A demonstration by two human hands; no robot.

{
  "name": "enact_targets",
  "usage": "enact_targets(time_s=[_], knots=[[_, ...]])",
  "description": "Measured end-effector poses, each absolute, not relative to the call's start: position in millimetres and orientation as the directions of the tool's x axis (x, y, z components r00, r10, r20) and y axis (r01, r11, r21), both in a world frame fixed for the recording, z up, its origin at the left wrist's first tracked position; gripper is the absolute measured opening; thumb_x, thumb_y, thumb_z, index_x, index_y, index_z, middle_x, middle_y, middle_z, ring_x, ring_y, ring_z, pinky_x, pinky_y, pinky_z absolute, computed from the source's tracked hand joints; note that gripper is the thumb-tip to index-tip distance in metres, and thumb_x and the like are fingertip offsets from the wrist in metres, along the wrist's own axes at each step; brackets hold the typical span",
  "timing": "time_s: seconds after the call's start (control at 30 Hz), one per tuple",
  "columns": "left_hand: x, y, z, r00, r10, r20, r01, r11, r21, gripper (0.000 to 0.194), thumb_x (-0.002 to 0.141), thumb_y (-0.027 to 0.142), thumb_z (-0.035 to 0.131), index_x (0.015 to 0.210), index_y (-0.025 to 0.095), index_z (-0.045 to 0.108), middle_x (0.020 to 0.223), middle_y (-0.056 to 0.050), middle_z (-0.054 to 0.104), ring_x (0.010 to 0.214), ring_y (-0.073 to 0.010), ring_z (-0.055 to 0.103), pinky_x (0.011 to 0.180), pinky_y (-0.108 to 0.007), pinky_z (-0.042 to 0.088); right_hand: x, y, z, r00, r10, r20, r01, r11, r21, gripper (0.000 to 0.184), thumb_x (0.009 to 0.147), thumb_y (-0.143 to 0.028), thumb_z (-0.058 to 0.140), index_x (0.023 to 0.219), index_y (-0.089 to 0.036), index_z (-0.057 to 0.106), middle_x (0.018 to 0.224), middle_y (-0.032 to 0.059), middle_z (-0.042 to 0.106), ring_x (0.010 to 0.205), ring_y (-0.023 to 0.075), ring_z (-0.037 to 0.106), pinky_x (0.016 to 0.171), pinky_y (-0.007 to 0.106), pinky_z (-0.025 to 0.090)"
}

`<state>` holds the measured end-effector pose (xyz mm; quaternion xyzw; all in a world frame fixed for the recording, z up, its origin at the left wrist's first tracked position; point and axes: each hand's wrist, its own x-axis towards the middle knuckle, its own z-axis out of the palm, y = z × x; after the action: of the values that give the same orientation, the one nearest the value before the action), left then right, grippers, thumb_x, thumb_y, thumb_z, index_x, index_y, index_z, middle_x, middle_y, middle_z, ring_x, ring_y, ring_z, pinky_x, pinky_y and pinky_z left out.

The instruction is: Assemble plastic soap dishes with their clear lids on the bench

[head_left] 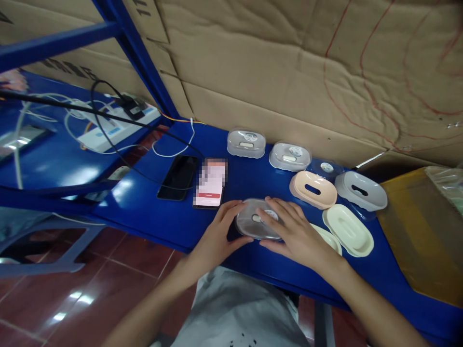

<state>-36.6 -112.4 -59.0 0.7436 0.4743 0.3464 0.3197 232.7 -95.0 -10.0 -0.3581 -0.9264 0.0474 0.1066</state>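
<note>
A grey oval soap box with a clear lid (253, 225) lies on the blue table (152, 212) near its front edge. My left hand (217, 233) cups the box's left end, thumb and fingers curled around it. My right hand (294, 231) lies over the lid from the right, fingers pressed down on top. Two more lidded boxes (246, 142) (290, 156) stand in a row at the back. To the right lie a peach tray (313, 189), a grey tray (360, 191) and a cream tray (347, 229); another cream piece (331, 238) is partly hidden under my right wrist.
Two phones lie left of the box, one dark (178, 177), one with a lit screen (210, 183). A power strip (115, 126) with cables sits on a shelf at the left. Cardboard (289, 72) lines the back. A brown carton (427, 231) stands at the right.
</note>
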Motion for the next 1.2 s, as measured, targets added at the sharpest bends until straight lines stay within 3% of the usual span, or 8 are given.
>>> enact_targets(time_s=[0.23, 0.33, 0.47, 0.6, 0.73, 0.83, 0.9, 1.2], knots=[[-31.6, -118.3, -55.5, 0.333, 0.875, 0.351, 0.591, -0.484, 0.646, 0.065, 0.100, 0.027, 0.078, 0.157, 0.037, 0.050, 0.171, -0.013, 0.034, 0.158, -0.0366, 0.045, 0.121, -0.058, 0.054, 234.1, -92.0, -10.1, -0.724, 0.674, 0.149, 0.661, 0.739, -0.131, 0.079, 0.109, -0.050, 0.059, 0.175, -0.026, 0.022, 0.179, 0.0173, 0.032, 0.165, 0.0381, 0.032, 0.128, 0.065, 0.035], [-29.1, -118.2, -51.9, 0.345, 0.856, 0.385, 0.652, -0.514, 0.558, 0.057, 0.103, 0.026, 0.074, 0.155, 0.032, 0.052, 0.167, -0.015, 0.041, 0.154, -0.0358, 0.049, 0.119, -0.057, 0.056, 258.1, -85.2, 3.6, -0.665, 0.729, 0.159, 0.704, 0.684, -0.193, 0.081, 0.111, -0.053, 0.052, 0.177, -0.030, 0.011, 0.180, 0.0144, 0.031, 0.166, 0.0338, 0.031, 0.129, 0.064, 0.033], [-27.2, -93.9, -38.1, 0.371, 0.815, 0.446, 0.744, -0.548, 0.383, 0.051, 0.104, 0.024, 0.070, 0.151, 0.022, 0.054, 0.160, -0.022, 0.047, 0.150, -0.0400, 0.052, 0.118, -0.061, 0.055, 306.9, -77.2, 16.7, -0.508, 0.830, 0.232, 0.813, 0.551, -0.189, 0.063, 0.113, -0.049, 0.050, 0.172, -0.036, 0.030, 0.167, 0.0119, 0.055, 0.155, 0.0342, 0.050, 0.125, 0.063, 0.034], [-13.2, -64.7, -16.3, 0.411, 0.789, 0.456, 0.787, -0.560, 0.260, 0.045, 0.103, 0.017, 0.065, 0.147, 0.013, 0.057, 0.157, -0.028, 0.049, 0.149, -0.0442, 0.052, 0.120, -0.063, 0.051, 344.8, -69.1, 4.8, -0.373, 0.898, 0.234, 0.895, 0.415, -0.162, 0.061, 0.111, -0.055, 0.053, 0.168, -0.036, 0.039, 0.165, 0.0120, 0.057, 0.152, 0.0370, 0.052, 0.123, 0.064, 0.033], [25.6, -70.2, -10.9, 0.650, 0.636, 0.417, 0.578, -0.769, 0.272, 0.049, 0.105, 0.026, 0.064, 0.152, 0.016, 0.053, 0.161, -0.025, 0.050, 0.147, -0.0410, 0.055, 0.118, -0.058, 0.053, 357.9, -59.9, -16.5, -0.280, 0.929, 0.242, 0.936, 0.320, -0.144, 0.072, 0.107, -0.064, 0.054, 0.168, -0.031, 0.038, 0.171, 0.0173, 0.047, 0.157, 0.0394, 0.046, 0.125, 0.065, 0.029], [56.7, -82.5, -22.7, 0.836, 0.463, 0.294, 0.368, -0.871, 0.324, 0.079, 0.095, 0.052, 0.080, 0.158, 0.017, 0.048, 0.167, -0.027, 0.043, 0.149, -0.0449, 0.052, 0.117, -0.057, 0.053, 357.0, -56.0, -25.4, -0.299, 0.927, 0.225, 0.936, 0.331, -0.117, 0.069, 0.108, -0.063, 0.052, 0.167, -0.031, 0.040, 0.172, 0.0176, 0.046, 0.158, 0.0388, 0.044, 0.127, 0.067, 0.020], [69.1, -82.9, -31.5, 0.875, 0.414, 0.249, 0.320, -0.883, 0.344, 0.083, 0.094, 0.052, 0.083, 0.160, 0.017, 0.046, 0.166, -0.027, 0.046, 0.149, -0.0446, 0.052, 0.118, -0.057, 0.051, 355.3, -55.1, -28.0, -0.315, 0.923, 0.220, 0.932, 0.345, -0.113, 0.064, 0.109, -0.060, 0.051, 0.166, -0.030, 0.042, 0.170, 0.0178, 0.049, 0.157, 0.0380, 0.046, 0.127, 0.068, 0.017], [43.0, -55.7, -32.0, 0.765, 0.619, 0.177, 0.472, -0.726, 0.501, 0.086, 0.091, 0.026, 0.082, 0.162, 0.022, 0.035, 0.158, -0.018, 0.055, 0.143, -0.0375, 0.058, 0.120, -0.056, 0.051, 350.5, -69.4, -12.5, -0.289, 0.913, 0.287, 0.912, 0.354, -0.206, 0.060, 0.105, -0.062, 0.061, 0.156, -0.031, 0.050, 0.152, 0.0140, 0.062, 0.144, 0.0354, 0.058, 0.127, 0.062, 0.017]])
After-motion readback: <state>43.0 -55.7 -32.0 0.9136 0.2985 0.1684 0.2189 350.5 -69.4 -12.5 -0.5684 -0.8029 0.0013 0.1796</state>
